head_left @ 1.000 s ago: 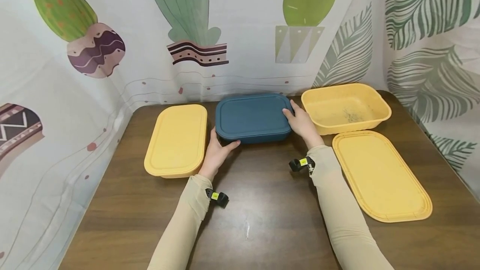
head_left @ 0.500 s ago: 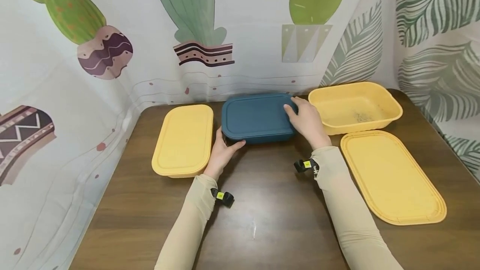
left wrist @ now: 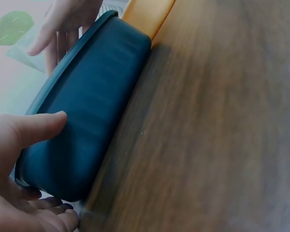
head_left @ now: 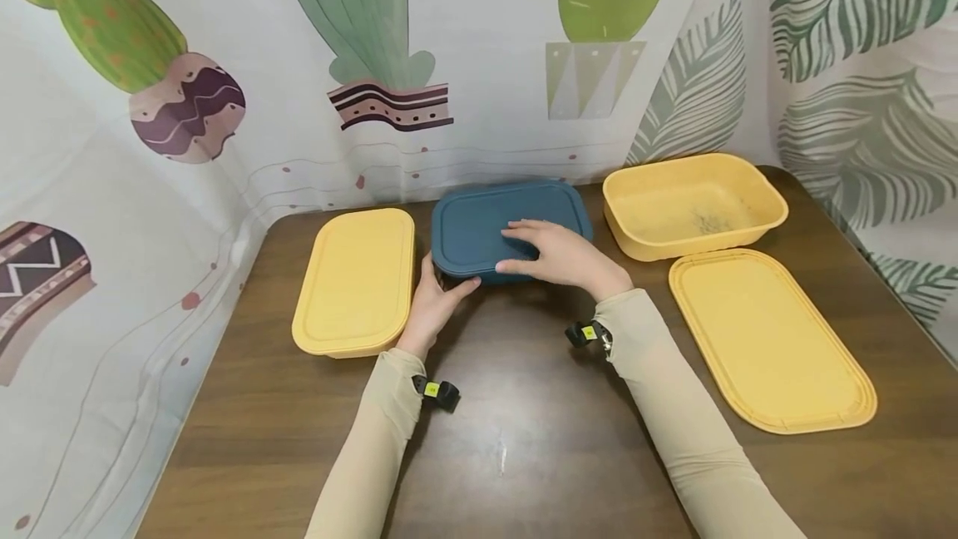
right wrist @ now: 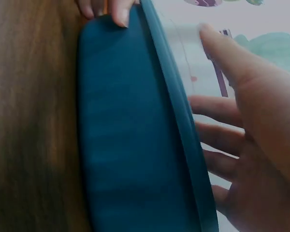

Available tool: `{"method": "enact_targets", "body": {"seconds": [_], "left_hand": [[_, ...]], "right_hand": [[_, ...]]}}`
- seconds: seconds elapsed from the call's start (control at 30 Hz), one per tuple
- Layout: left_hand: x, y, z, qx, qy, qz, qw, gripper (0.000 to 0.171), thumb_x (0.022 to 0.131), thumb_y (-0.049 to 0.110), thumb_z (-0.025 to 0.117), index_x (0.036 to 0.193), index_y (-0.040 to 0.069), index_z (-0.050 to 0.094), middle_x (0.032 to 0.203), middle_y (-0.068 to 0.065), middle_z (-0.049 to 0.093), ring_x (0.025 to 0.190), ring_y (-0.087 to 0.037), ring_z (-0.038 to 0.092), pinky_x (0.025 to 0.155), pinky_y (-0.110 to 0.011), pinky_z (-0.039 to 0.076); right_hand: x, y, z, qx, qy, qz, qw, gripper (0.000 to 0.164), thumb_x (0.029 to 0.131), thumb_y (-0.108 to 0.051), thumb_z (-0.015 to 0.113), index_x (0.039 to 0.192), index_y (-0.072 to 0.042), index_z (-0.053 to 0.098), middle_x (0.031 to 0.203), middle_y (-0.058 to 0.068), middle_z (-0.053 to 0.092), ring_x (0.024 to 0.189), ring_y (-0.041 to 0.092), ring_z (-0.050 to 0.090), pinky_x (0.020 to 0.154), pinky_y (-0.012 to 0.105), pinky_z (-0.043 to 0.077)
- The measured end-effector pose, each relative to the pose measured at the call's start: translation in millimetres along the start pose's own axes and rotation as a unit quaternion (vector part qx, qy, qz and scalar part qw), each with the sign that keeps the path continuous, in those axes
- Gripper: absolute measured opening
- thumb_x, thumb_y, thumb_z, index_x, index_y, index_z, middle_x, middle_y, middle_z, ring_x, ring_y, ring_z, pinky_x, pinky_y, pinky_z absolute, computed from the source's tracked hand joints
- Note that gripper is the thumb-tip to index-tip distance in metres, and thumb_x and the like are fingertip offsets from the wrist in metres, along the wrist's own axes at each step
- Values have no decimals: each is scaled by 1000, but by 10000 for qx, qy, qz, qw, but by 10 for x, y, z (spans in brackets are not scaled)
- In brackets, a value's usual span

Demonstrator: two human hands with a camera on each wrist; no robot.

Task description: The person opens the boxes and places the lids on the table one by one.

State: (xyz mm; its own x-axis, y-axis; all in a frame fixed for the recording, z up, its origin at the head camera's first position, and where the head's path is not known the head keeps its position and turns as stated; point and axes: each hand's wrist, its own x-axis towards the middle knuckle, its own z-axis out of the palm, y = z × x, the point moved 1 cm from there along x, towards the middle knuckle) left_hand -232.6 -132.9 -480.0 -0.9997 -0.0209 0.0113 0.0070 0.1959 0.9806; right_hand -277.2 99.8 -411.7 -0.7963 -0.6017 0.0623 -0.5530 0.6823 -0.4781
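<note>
A dark blue lidded food container (head_left: 475, 219) stands at the back of the table, its lid on. My left hand (head_left: 434, 306) grips its front left corner, thumb on the front wall and fingers round the left end. In the left wrist view the thumb (left wrist: 46, 126) lies against the side wall. My right hand (head_left: 565, 258) is over the right part of the lid, fingers spread and nearly straight. From the right wrist view, its fingers (right wrist: 217, 133) are above the lid; whether they touch it I cannot tell.
Left of the blue container stands a yellow lidded container (head_left: 355, 281). An uncovered yellow container (head_left: 688, 198) is at the back right, with a loose yellow lid (head_left: 774, 339) lying in front of it. A printed cloth (head_left: 494, 40) hangs behind the wooden table (head_left: 494, 406).
My right hand has left the container's right end and moved left over the lid. The left hand keeps its grip at the left corner.
</note>
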Motion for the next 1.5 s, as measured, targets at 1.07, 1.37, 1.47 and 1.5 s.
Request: {"method": "enact_targets", "body": {"seconds": [1.07, 1.37, 1.47, 1.5], "left_hand": [[-47, 171, -95, -31, -424, -201, 9989, 91, 90, 9, 76, 160, 8, 18, 163, -13, 28, 151, -26, 23, 122, -42, 19], [57, -14, -119, 96, -411, -287, 9987, 96, 89, 18, 79, 161, 16, 16, 163, -8, 28, 151, -23, 23, 121, -40, 20], [38, -17, -116, 52, -396, -261, 9989, 95, 89, 19, 79, 161, 16, 17, 162, -7, 29, 150, -23, 24, 121, -40, 21], [32, -11, -116, 61, -382, -273, 9989, 95, 89, 19, 79, 161, 16, 18, 162, -7, 30, 150, -23, 25, 121, -40, 21]], "right_hand": [[-6, -91, 59, -429, 217, -78, 9988, 63, 87, -42, 79, 139, -11, 62, 143, 15, 53, 132, 37, 45, 110, 57, 34], [5, -39, 33, -770, 228, -360, 9961, 63, 87, -51, 76, 138, -17, 64, 142, 13, 56, 130, 38, 48, 107, 59, 37], [1, -33, 29, -832, 193, -452, 9953, 60, 88, -51, 74, 138, -19, 65, 141, 13, 57, 130, 39, 48, 105, 60, 38], [-4, -36, 23, -844, 192, -480, 9951, 59, 88, -51, 74, 137, -20, 65, 141, 13, 57, 129, 40, 49, 104, 61, 39]]}}
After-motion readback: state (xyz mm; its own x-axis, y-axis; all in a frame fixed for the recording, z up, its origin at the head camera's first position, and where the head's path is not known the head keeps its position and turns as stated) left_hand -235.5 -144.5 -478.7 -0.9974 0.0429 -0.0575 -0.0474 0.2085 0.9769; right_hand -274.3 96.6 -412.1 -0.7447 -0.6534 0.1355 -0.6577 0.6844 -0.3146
